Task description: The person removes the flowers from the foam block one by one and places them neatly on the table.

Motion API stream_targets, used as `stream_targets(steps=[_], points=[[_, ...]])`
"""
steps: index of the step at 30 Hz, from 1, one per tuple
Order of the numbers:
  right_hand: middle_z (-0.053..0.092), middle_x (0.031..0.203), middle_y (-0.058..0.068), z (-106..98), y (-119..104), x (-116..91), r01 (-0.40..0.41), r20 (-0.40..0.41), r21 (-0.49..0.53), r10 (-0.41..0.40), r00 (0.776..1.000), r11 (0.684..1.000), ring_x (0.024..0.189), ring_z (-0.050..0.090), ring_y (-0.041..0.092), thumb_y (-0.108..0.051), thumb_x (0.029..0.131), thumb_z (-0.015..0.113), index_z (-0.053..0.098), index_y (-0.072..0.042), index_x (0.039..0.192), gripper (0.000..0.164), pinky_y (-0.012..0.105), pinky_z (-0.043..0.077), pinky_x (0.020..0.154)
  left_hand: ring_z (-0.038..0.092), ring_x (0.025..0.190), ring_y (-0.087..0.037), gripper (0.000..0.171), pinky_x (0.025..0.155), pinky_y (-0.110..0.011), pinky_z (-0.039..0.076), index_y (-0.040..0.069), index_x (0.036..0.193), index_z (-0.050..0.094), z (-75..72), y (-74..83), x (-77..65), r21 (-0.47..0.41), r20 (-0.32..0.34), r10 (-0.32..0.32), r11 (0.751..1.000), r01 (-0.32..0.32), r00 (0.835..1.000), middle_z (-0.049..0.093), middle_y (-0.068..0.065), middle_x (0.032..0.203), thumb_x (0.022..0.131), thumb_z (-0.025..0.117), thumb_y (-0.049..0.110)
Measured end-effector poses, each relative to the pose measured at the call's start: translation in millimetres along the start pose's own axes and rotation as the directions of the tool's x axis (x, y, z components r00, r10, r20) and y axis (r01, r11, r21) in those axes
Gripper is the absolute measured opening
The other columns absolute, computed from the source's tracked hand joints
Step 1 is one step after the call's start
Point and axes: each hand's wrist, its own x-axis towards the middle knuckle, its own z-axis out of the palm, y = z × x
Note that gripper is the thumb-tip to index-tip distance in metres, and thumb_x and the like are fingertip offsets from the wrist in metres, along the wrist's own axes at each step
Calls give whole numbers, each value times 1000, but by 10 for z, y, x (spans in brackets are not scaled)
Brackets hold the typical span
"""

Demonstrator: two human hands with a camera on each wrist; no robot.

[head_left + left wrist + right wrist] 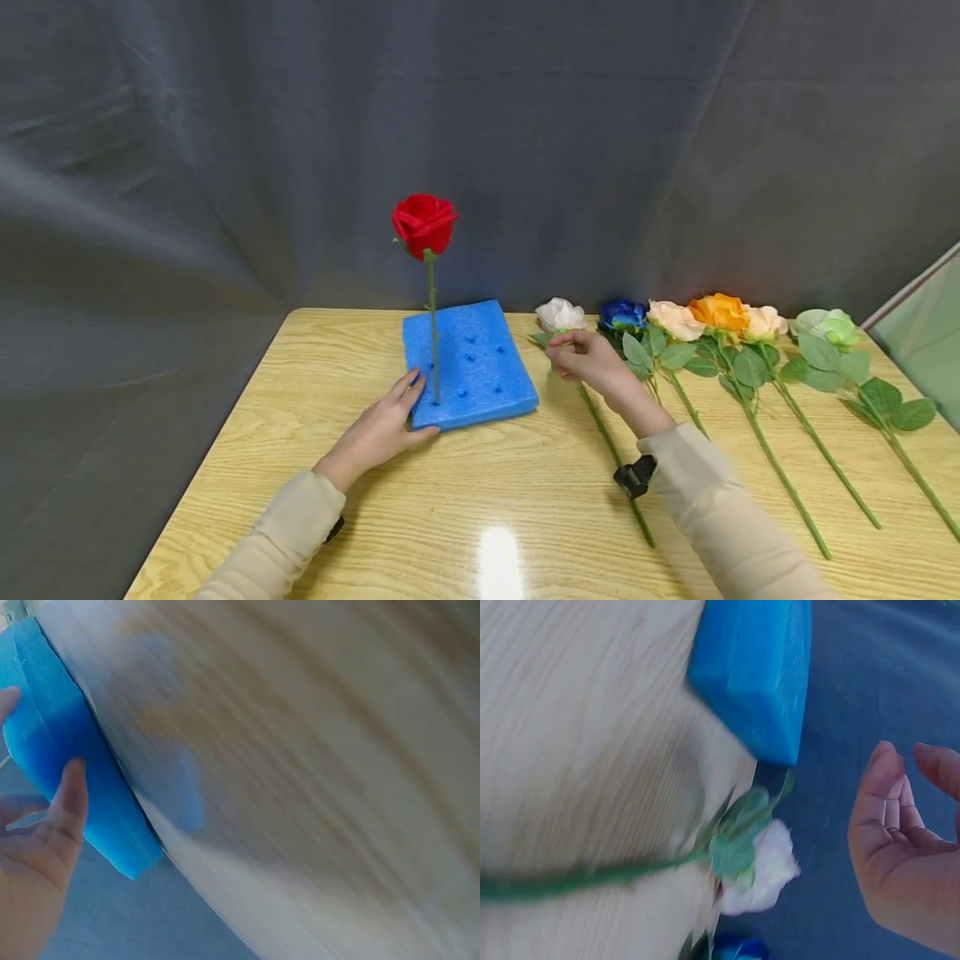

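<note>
A blue foam block [480,367] with several small holes lies on the table. One red artificial rose [425,225] stands upright in it near its front left corner. My left hand [382,429] holds that corner, thumb along the front side and fingers at the left side. My right hand [588,362] is over the white rose [560,315], which lies with its stem toward me. In the right wrist view, the right hand's thumb and forefinger [934,766] are loosely bent with a gap between them, apart from the white rose.
Right of the white rose lie more artificial roses: a blue one [622,314], a peach one [675,320], an orange one [720,312], a second peach one [765,323] and a pale green one [828,327]. A dark curtain [480,150] hangs behind the table.
</note>
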Motion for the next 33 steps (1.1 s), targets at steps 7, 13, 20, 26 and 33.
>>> stream_targets(steps=[7,13,20,26,33], points=[[62,97,4,266,-128,66,40,7,109,-41,999,993,80,62,7,-15,97,52,52,8,123,35,33,55,84,44,133,-40,90,93,-49,51,5,150,31,-13,-64,-2,132,-28,4,991,0,1000,26,-17,157,82,67,54],[63,107,13,503,-215,95,75,32,132,-80,996,988,99,65,26,-13,96,53,51,8,128,38,38,55,90,31,142,-37,96,112,-57,32,4,151,26,-29,-133,0,129,-13,6,992,-4,1000,22,-16,159,82,63,60],[55,128,26,777,-294,119,157,92,156,-173,981,975,118,56,36,-7,96,52,48,7,133,40,40,50,99,22,148,-32,98,116,-58,23,8,153,22,-53,-184,21,123,44,-17,992,12,999,17,-12,161,82,60,64],[48,139,28,971,-322,139,204,160,213,-240,958,956,128,50,38,-1,95,51,43,8,138,44,41,47,104,19,149,-30,98,117,-57,21,11,154,19,-46,-225,36,115,75,-23,993,14,997,16,-9,161,83,57,66],[44,145,21,1108,-316,164,180,197,237,-229,953,955,135,43,35,1,95,51,37,1,144,51,45,43,107,17,149,-30,98,116,-59,20,13,154,17,-51,-240,33,84,95,-29,996,21,995,15,-7,162,83,58,66]])
